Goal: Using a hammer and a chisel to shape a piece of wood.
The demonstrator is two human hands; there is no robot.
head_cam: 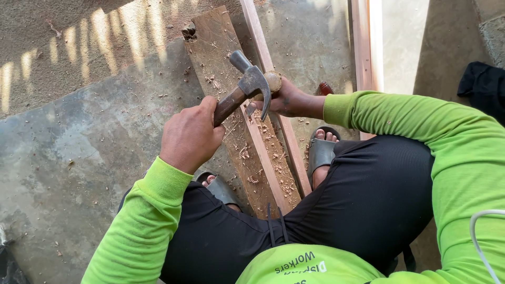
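From my remote seat I look down on a squatting worker in bright green sleeves and black trousers, over a grey concrete floor (79,158) strewn with wood shavings. The left hand (190,135) is closed in a full fist around the brown wooden handle of a steel claw hammer (247,87), whose head sits just above the work with its claw curving down toward the near side. The right hand (288,100), reaching in from the right, is wrapped around a round-topped wooden tool handle (272,80) held upright just beside the hammer head; I cannot tell what its lower end is. Both hands hover over a long, thin pale wooden strip (268,158) that lies along a weathered brown wooden plank (215,47), running from the far middle toward the worker's knees. Grey sandals (320,152) flank the plank on either side. A second pale timber strip (361,47) lies far right, near a dark cloth (484,84).
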